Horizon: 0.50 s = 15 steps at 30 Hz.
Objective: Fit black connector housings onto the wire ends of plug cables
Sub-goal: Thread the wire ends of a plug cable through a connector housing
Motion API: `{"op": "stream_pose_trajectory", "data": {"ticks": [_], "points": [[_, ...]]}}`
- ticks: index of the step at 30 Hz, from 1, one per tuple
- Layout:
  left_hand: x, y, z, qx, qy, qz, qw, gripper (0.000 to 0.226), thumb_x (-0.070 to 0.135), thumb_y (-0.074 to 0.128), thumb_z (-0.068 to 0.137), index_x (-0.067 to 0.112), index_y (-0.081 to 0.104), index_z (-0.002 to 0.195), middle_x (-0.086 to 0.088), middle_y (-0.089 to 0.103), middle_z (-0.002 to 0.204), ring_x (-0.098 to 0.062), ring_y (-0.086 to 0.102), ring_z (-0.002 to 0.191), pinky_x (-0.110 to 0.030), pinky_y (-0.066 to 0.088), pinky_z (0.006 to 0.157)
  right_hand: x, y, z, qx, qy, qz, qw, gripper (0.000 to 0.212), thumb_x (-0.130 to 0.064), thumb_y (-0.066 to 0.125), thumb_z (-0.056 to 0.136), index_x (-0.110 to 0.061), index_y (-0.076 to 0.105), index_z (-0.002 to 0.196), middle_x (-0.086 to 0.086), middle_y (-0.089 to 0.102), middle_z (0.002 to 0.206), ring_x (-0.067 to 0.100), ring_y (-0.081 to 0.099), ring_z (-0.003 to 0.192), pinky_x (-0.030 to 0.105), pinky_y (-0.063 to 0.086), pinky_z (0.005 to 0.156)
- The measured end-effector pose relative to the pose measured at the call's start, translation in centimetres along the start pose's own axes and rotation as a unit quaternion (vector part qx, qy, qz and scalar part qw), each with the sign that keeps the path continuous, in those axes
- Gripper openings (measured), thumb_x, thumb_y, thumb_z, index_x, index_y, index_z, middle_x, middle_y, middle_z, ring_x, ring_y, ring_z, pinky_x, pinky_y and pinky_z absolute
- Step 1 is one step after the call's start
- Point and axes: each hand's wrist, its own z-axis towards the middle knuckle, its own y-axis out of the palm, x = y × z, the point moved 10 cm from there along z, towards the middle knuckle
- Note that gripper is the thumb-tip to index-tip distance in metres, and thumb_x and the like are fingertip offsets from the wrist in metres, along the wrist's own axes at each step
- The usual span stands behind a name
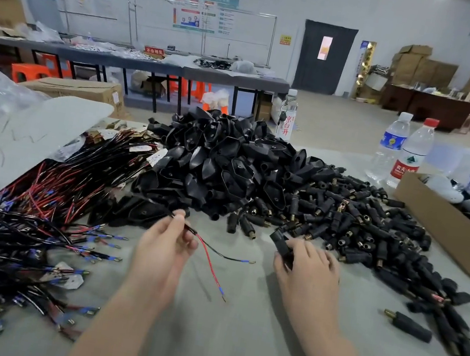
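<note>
The fingers (180, 221) of the left hand (165, 248) are pinched together on one plug cable (190, 228), held just above the worktop (231, 346). Its red wire (209, 263) and black wire (227, 257) trail free toward the right, each tipped blue. The right hand (309, 271) has its fingers (307, 250) curled round a single connector housing (279, 241), near the wire ends but apart from them.

Behind the hands rises a heap of housings (224, 160), too many to count. To its right spreads a scatter of barrel plugs (358, 225) with brass tips, and one stray plug (408, 326) lies alone. A tangle of cables (38, 208) covers the left.

One open cardboard box (446, 233) on the right holds white and grey items I cannot identify. Three bottles stand upright: a red-lettered bottle (287, 115) behind the heap, and a blue-labelled bottle (390, 147) and a red-capped bottle (412, 156) side by side near the box.
</note>
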Motion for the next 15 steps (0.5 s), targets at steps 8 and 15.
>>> {"op": "stream_pose_trajectory", "data": {"ticks": [8, 15], "points": [[-3.1, -0.1, -0.3, -0.052, -0.027, 0.004, 0.998, 0.018, 0.016, 0.060, 0.097, 0.014, 0.055, 0.080, -0.005, 0.059, 0.072, -0.017, 0.063, 0.070, -0.030, 0.060, 0.072, 1.7, 2.3, -0.6, -0.079, 0.027, 0.049, 0.995, 0.025, -0.045, 0.062, 0.090, -0.024, 0.064, 0.103, -0.004, 0.053, 0.104, 0.020, 0.049, 0.101, 0.032, 0.038, 0.080], [-3.0, 0.2, -0.2, -0.029, -0.002, 0.047, 0.998, 0.015, 0.019, 0.057, 0.098, 0.007, 0.054, 0.091, -0.008, 0.068, 0.072, -0.023, 0.074, 0.074, -0.028, 0.060, 0.063, 1.9, 2.6, -0.3, -0.110, 0.063, 0.093, 0.988, 0.046, -0.058, 0.041, 0.093, -0.031, 0.048, 0.129, -0.007, 0.059, 0.117, 0.020, 0.051, 0.110, 0.034, 0.038, 0.088]]}}
